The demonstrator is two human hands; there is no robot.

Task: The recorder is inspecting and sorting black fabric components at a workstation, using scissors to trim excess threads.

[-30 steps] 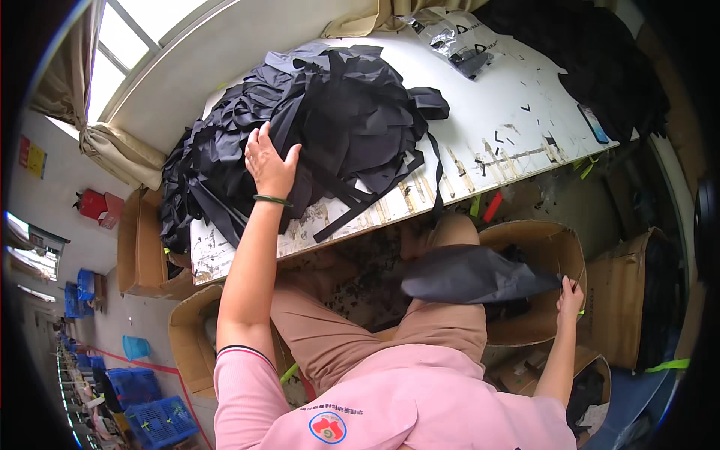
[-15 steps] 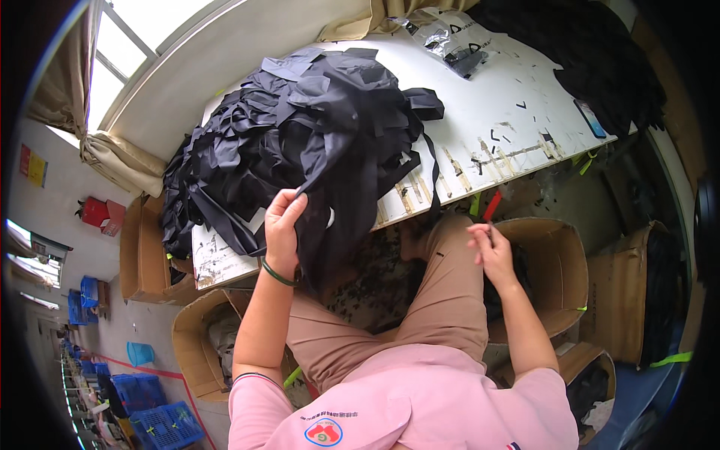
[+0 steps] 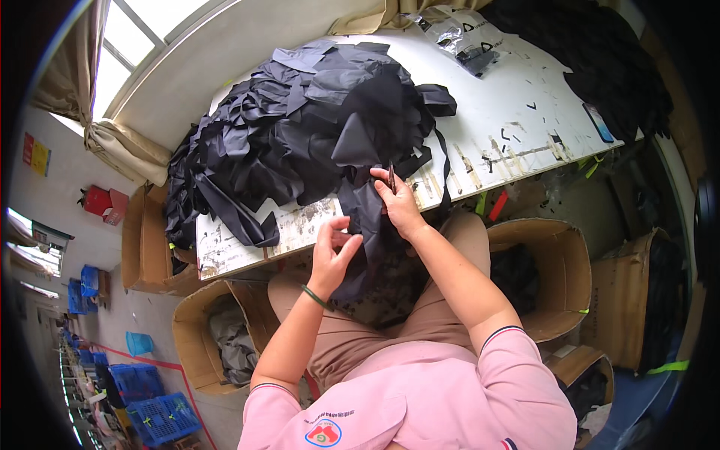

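A large heap of black fabric pieces (image 3: pixel 270 142) lies on the white table, with some of the cloth hanging over its front edge. My right hand (image 3: pixel 401 206) is closed around a small dark pointed tool (image 3: pixel 391 178) that looks like thread snips, its tip upward against the heap. Between my two hands hangs a black cloth strip (image 3: pixel 364 214) from the pile. Just left of that strip is my left hand (image 3: pixel 332 251), thumb and fingers apart with a gap between them; its fingertips are close to the cloth's edge.
The white table (image 3: pixel 517 154) carries dark scraps, a clear plastic bag (image 3: pixel 461 41), a phone (image 3: pixel 598 122) and another black fabric pile (image 3: pixel 600 60) at the far right. Below stand cardboard boxes (image 3: pixel 559 270), one holding grey cloth (image 3: pixel 232 341). Blue crates (image 3: pixel 161 416) sit at left.
My right hand has moved left and up from beside my knee to the hanging cloth. My left hand has let go of the cloth and shifted right and down.
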